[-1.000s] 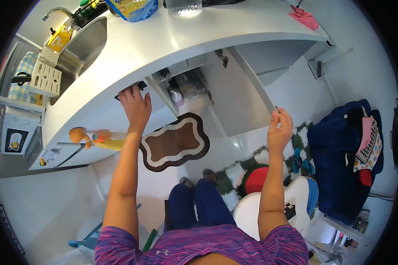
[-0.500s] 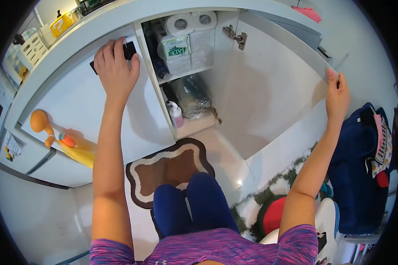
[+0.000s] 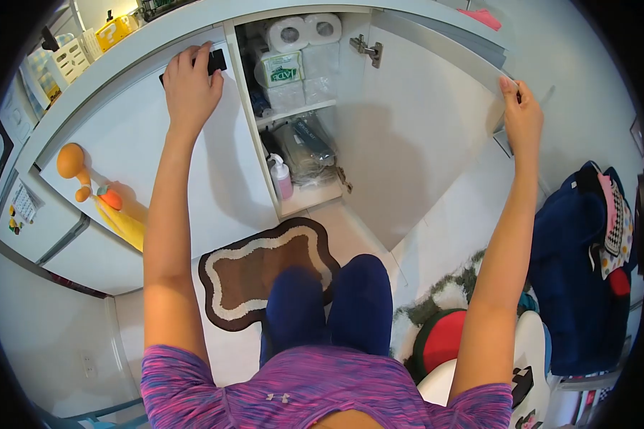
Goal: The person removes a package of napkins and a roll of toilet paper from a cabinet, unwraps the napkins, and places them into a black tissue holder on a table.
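My left hand (image 3: pixel 193 89) is on the black handle (image 3: pixel 217 62) at the top of the left cabinet door (image 3: pixel 122 146), its fingers curled over it. On the right, my right hand (image 3: pixel 522 114) pinches the top outer corner of the open cabinet door (image 3: pixel 422 121). Between the doors, the cabinet's upper shelf holds toilet paper rolls (image 3: pixel 288 34) and a wrapped tissue pack (image 3: pixel 283 69). Below stand a pink pump bottle (image 3: pixel 281 179) and clear plastic bags (image 3: pixel 308 146).
A brown mat (image 3: pixel 265 268) lies on the floor before the cabinet. An orange and yellow toy (image 3: pixel 71 161) hangs on the left door. Dark blue clothes (image 3: pixel 572 279) hang at the right, near a red round cushion (image 3: pixel 444 339). A yellow box (image 3: pixel 113 32) is on the counter.
The open door's outer edge and my right hand have moved left and up in view, the door slightly less wide open. My left hand stays on the handle as the view shifts.
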